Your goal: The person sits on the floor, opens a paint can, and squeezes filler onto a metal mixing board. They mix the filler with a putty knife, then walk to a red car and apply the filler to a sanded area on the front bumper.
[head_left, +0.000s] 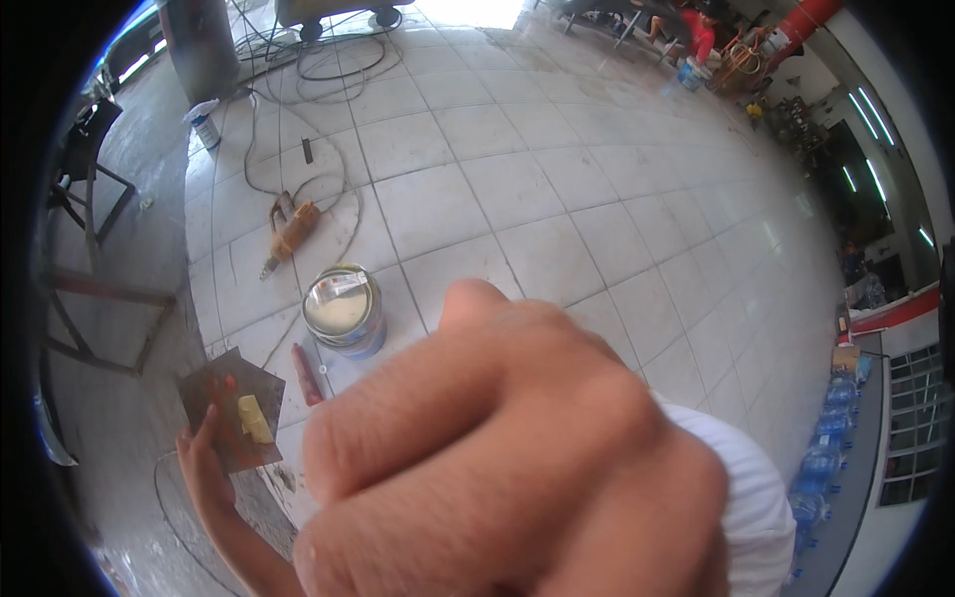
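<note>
My left hand (pixel 202 468) holds a thin square metal plate (pixel 211 386) at the lower left, with the thumb lying over its face. A lump of pale yellow paste (pixel 256 419) sits on the plate, near a small orange-red smear. My right hand (pixel 527 448) is very close to the camera and fills the lower middle. Its fingers are curled in; whatever they hold, if anything, is hidden. Beyond the hands, an open tin (pixel 343 316) with pale contents stands on the floor. A dark red tube-like object (pixel 306 374) lies beside it.
An orange-brown corded power tool (pixel 290 237) lies past the tin, its cable trailing over the tiles. Farther off stand a white spray bottle (pixel 205 127) and a wheeled base (pixel 338 12). Metal frames (pixel 104 289) are at left, blue water jugs (pixel 821 463) at right. A person in red (pixel 699 38) crouches far back.
</note>
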A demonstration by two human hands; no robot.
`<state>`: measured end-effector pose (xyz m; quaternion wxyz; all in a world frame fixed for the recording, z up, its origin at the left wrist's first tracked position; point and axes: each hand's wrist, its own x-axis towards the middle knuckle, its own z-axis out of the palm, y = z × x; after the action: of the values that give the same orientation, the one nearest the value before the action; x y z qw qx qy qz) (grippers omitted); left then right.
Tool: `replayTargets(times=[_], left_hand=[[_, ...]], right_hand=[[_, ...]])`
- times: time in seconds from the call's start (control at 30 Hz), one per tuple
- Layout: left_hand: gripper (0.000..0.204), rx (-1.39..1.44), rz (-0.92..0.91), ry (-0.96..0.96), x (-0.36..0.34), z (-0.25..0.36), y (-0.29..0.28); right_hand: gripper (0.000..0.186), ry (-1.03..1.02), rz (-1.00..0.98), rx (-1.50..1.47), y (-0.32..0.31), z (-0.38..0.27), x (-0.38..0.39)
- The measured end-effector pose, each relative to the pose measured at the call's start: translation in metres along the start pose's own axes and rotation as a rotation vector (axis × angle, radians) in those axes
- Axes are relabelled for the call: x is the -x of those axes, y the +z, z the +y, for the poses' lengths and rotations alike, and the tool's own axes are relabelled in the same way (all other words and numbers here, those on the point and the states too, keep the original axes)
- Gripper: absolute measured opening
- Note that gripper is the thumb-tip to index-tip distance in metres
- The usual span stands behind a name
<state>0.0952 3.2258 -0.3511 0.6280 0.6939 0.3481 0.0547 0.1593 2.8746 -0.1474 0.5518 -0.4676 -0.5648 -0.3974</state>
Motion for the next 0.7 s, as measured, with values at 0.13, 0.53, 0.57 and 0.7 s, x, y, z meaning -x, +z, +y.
replayTargets(times=[0.13, 0.53, 0.57, 0.7], left_hand=[[0.044, 0.054, -0.176, 0.001, -0.001, 0.019, 0.012], [0.036, -0.045, -0.011, 0.009, -0.002, 0.006, 0.008], [0.036, -0.043, -0.034, -0.002, 0.0, 0.006, 0.009], [0.038, -0.016, -0.12, 0.029, -0.003, -0.001, 0.007]], right_hand=[[0.03, 0.231, -0.347, -0.19, 0.007, 0.017, 0.05], [0.029, 1.057, -1.428, -0.308, 0.066, -0.007, 0.304], [0.028, 1.054, -1.437, -0.31, 0.068, -0.011, 0.31], [0.021, 1.075, -1.425, -0.291, 0.072, -0.021, 0.331]])
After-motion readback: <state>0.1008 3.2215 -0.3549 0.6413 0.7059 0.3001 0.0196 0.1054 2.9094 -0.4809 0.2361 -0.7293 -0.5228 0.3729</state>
